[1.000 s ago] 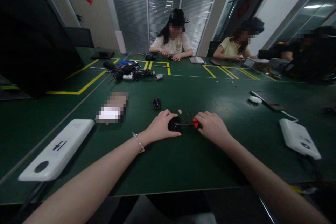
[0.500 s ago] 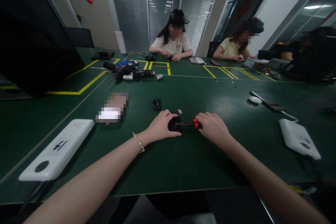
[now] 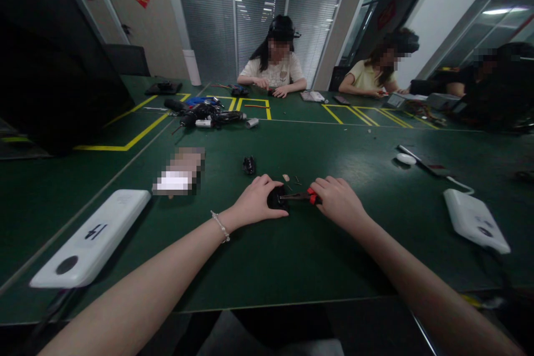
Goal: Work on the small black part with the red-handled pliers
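Observation:
My left hand (image 3: 255, 201) is curled round a small round black part (image 3: 276, 199) resting on the green table (image 3: 292, 256). My right hand (image 3: 339, 201) grips red-handled pliers (image 3: 306, 196). Their dark jaws reach left into the black part. A bead bracelet sits on my left wrist. Just beyond the hands lie a few tiny screws and a small tan piece (image 3: 286, 177). A second small black part (image 3: 249, 164) sits a little farther back.
A white power bank (image 3: 89, 239) lies at the left and another white device (image 3: 475, 219) with a cable at the right. A heap of dark tools (image 3: 204, 114) sits farther back. Three people work on the far side of the table. Yellow tape lines mark its surface.

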Available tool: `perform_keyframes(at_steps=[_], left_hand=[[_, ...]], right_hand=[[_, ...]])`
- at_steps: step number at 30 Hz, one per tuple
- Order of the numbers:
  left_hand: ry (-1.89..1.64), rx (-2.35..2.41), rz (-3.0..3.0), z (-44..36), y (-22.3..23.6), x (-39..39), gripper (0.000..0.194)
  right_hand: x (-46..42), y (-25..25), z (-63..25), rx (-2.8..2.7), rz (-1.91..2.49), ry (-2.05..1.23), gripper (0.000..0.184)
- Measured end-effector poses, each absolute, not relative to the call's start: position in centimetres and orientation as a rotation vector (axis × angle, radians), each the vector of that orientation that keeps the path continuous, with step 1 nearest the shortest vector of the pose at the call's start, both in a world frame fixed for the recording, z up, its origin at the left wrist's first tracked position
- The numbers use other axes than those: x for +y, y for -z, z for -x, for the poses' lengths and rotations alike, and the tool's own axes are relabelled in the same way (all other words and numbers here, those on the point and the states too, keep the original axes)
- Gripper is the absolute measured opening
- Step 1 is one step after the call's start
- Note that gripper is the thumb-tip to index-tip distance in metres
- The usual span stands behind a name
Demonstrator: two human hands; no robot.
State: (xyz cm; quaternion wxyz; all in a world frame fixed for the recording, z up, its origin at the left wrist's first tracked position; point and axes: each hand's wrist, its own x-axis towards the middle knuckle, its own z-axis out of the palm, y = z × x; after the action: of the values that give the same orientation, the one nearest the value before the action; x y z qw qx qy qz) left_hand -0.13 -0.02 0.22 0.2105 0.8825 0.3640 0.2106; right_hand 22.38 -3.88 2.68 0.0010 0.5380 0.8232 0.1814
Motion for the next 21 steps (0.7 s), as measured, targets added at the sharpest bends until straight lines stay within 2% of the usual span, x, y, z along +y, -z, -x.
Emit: perform_keyframes(at_steps=[21], left_hand=[[-0.556,1.026,-2.440,0.12,-0.54,-0.14,0.064]], right_hand=[[-3.88,-2.63,-22.38,2.596,-1.720,-0.475,0.025]])
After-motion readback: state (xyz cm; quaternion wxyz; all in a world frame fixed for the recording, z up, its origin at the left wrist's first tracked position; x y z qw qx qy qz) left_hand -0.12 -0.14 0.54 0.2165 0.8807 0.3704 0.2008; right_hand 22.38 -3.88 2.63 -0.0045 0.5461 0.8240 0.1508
